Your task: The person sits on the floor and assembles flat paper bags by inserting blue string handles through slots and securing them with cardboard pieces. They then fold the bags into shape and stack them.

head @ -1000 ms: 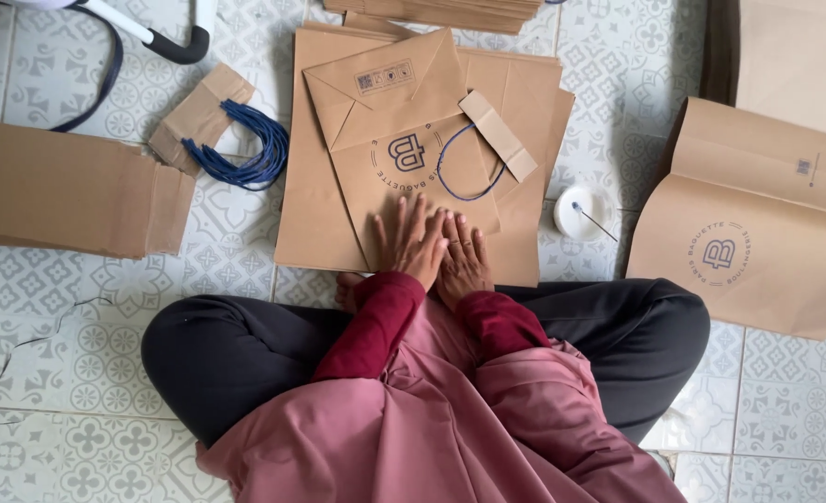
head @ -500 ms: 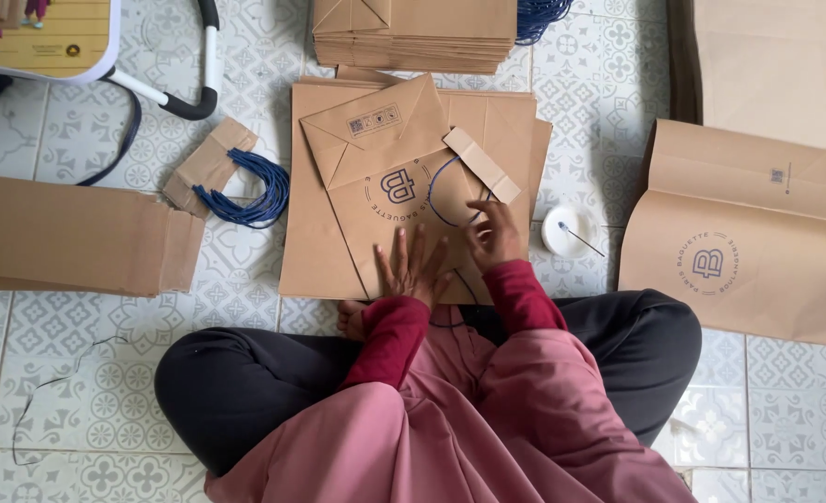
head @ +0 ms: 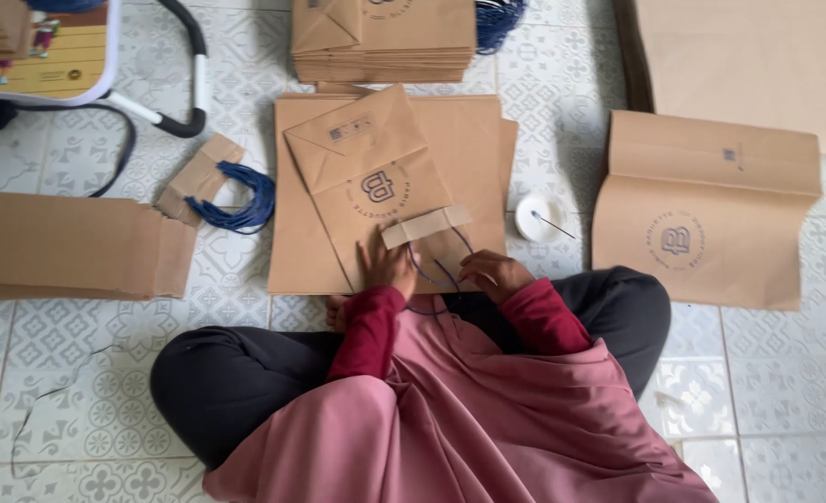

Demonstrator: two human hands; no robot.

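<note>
On the tiled floor before crossed legs, the left hand (head: 387, 265) presses flat fingers on a brown paper bag (head: 376, 191) beside its cardboard strip (head: 426, 225), while the right hand (head: 493, 274), curled, seemingly pinches blue cord (head: 432, 273); best pressed firmly, evenly.

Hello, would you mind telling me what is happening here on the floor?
A person sits cross-legged on a tiled floor, working on a flat brown paper bag that lies on top of other flat bags. The left hand presses on the bag beside a paper strip that carries a dark blue cord handle; the right hand rests on the bag's lower edge. A bundle of blue cords, a small white dish and a stack of bags lie nearby.
</note>
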